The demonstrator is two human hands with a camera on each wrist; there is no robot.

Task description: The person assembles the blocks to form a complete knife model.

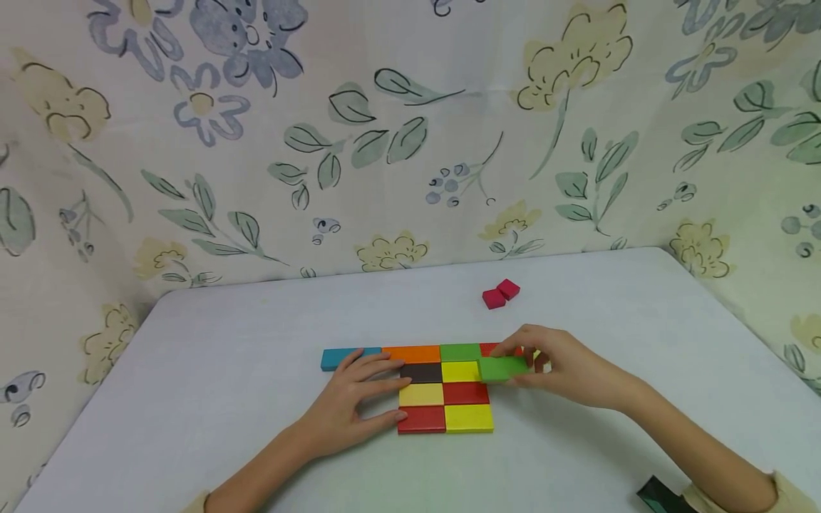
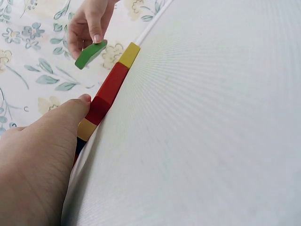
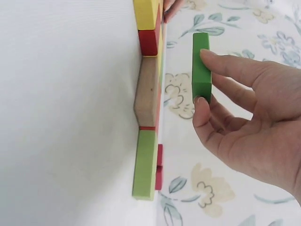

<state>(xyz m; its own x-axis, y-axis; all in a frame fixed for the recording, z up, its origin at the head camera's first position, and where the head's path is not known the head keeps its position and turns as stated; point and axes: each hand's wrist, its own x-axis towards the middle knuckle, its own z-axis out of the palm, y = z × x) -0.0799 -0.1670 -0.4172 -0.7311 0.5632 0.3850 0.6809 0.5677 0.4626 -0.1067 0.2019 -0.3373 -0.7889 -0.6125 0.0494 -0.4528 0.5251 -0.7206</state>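
My right hand [image 1: 564, 367] pinches a green block [image 1: 500, 369] between thumb and fingers. In the right wrist view that green block [image 3: 201, 66] is held up off the table, beside the assembled blocks. My left hand [image 1: 346, 410] lies with fingers spread along the left side of the arrangement. Its thumb touches the lower red block [image 1: 421, 420], and other fingertips reach the cream block [image 1: 420, 395], the black block [image 1: 421, 372] and the top row. That row runs from a blue block [image 1: 333, 358] through an orange block [image 1: 410, 354] and a green one to a red one, partly covered by my right fingers.
Yellow and red blocks form the lower right of the arrangement. A plain wood-coloured side [image 3: 146, 92] and a light green block [image 3: 144, 165] show in the right wrist view. Two small red blocks [image 1: 494, 298] lie farther back. Flowered cloth [image 1: 410, 142] hangs behind the white table [image 1: 256, 320].
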